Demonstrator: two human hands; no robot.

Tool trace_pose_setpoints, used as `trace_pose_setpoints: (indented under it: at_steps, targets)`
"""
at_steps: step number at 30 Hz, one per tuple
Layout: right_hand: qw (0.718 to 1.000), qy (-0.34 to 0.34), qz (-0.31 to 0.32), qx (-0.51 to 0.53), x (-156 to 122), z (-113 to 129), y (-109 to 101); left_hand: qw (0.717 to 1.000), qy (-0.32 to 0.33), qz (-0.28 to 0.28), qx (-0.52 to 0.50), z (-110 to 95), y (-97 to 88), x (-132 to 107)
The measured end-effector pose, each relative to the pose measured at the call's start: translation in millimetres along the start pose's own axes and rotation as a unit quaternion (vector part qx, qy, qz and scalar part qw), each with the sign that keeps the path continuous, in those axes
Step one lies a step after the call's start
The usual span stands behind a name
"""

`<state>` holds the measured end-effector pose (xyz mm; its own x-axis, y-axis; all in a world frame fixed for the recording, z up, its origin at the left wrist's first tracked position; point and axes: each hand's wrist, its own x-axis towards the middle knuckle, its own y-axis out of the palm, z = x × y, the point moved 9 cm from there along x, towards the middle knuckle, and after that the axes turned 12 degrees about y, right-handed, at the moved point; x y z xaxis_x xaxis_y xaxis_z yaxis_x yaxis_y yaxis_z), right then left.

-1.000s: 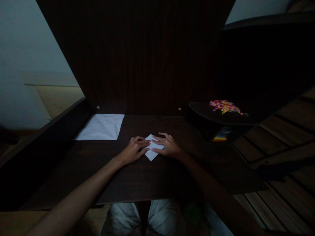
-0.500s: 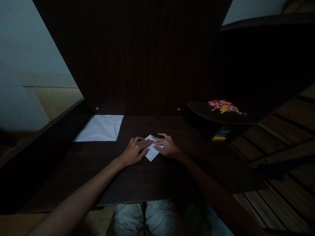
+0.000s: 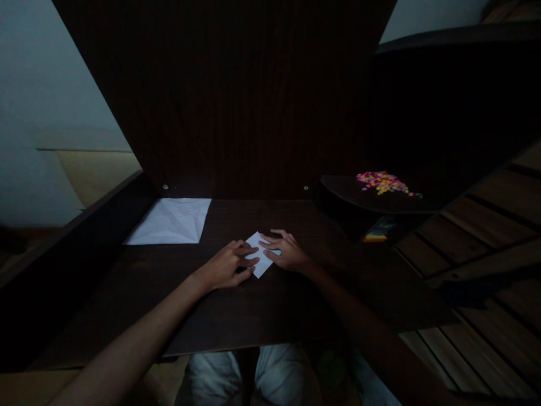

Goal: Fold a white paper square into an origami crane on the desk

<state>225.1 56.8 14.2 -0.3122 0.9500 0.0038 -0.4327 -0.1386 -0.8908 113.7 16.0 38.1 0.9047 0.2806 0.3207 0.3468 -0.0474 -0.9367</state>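
A small folded white paper lies flat on the dark wooden desk, turned so that one corner points toward me. My left hand rests on its left side, fingers spread with the tips touching the paper. From the right, my right hand presses on the paper, its fingers apart and laid over the right and upper part. Parts of the paper's left and right corners are hidden beneath the fingers.
A larger creased white sheet lies at the desk's back left. Small pink, red and yellow pieces are heaped on a raised corner shelf at right. A low side board borders the left; slatted wood is at right.
My left hand has slid slightly left and toward me on the paper, with its fingers more spread. My right hand and the paper stay nearly where they were.
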Motion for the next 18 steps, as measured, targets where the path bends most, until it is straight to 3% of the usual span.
trace_pose_setpoints:
  at_steps: [5, 9, 18]
  targets:
    - [1.0, -0.004, -0.001, -0.008, -1.5, 0.1, -1.2, 0.999, -0.015, 0.014, -0.037, 2.5, -1.9, -0.6]
    - [0.999, -0.052, -0.004, -0.011, -4.8, 2.9, -4.7, 0.997, -0.02, 0.016, -0.068, 3.4, -4.1, -2.5]
    - [0.994, -0.11, -0.024, 0.007, -7.5, 5.8, -7.9, 0.992, -0.036, -0.068, -0.096, 16.0, -11.7, -6.1]
